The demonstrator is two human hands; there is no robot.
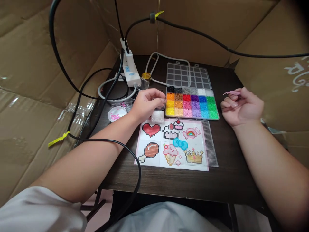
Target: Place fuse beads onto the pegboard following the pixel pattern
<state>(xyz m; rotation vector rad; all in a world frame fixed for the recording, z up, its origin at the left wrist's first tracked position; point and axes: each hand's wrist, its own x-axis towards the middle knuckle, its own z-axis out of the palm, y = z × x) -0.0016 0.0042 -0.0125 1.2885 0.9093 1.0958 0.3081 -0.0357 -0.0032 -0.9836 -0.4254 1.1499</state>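
Observation:
My left hand [147,103] is over the small boxes left of the bead organizer [192,103], its fingers curled toward the thumb. Whether anything is pinched there is hidden. Just below it stands a small box of white beads [157,116]. At the right, my right hand [245,108] is raised off the table, closed on pink tweezers [232,92]. A pattern sheet [149,164] with pixel pictures lies in front, under a clear pegboard [212,145]. Blue beads in a bow shape [180,144] sit on the board.
A white dish of pink beads [117,114] stands at the left. Behind are a power strip [131,69], a yellow round item [146,76] and the organizer's open lid [188,74]. A black cable [139,170] loops across my left forearm. Cardboard walls [198,29] surround the table.

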